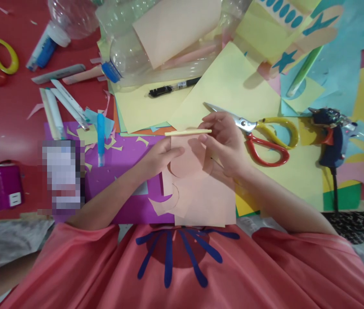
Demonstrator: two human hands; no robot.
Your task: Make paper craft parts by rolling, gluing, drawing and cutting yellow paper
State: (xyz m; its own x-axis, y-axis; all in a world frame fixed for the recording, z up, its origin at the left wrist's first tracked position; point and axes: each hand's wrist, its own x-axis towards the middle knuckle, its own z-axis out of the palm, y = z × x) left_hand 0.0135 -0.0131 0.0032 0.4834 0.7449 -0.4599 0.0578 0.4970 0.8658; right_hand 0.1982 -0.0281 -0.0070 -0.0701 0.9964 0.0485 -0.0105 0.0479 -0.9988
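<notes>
top [111,270]: coral-pink | slvs [91,240]: loose, same col. | front: dk-blue ray marks [168,262]

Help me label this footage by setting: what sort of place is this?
Probably a craft table, though I can't tell whether at home or in a classroom. The cut pink paper, scissors and blue marker suggest it.
</notes>
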